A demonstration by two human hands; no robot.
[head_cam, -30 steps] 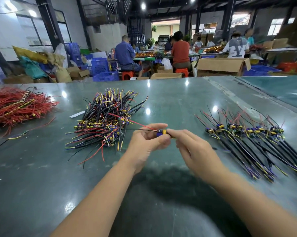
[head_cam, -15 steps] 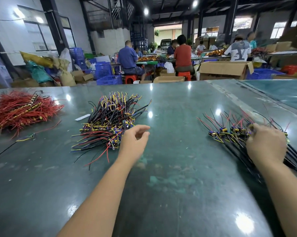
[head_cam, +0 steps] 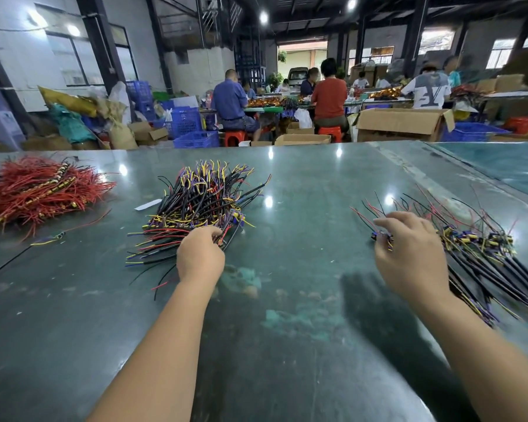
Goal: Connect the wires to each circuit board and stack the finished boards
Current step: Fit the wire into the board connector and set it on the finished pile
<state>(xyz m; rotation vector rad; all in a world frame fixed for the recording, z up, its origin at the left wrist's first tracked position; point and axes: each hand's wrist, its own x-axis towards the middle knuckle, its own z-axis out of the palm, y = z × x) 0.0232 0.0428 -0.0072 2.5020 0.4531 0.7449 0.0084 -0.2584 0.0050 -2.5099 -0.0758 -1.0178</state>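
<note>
My left hand (head_cam: 200,257) pinched into the tangled multicoloured wire heap (head_cam: 195,208); my right hand (head_cam: 408,254) hovered, fingers spread, over the laid-out row of wired boards (head_cam: 481,248). A loose red wire pile (head_cam: 40,190) lay far left on the glossy green table (head_cam: 287,345).

The left hand (head_cam: 200,257) has reached into the middle pile (head_cam: 195,205) (right hand (head_cam: 408,254) lifting off the finished row (head_cam: 481,248)).

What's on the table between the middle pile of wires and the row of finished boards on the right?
Nothing: the head view shows only bare green table between the wire pile and the finished boards.
</note>
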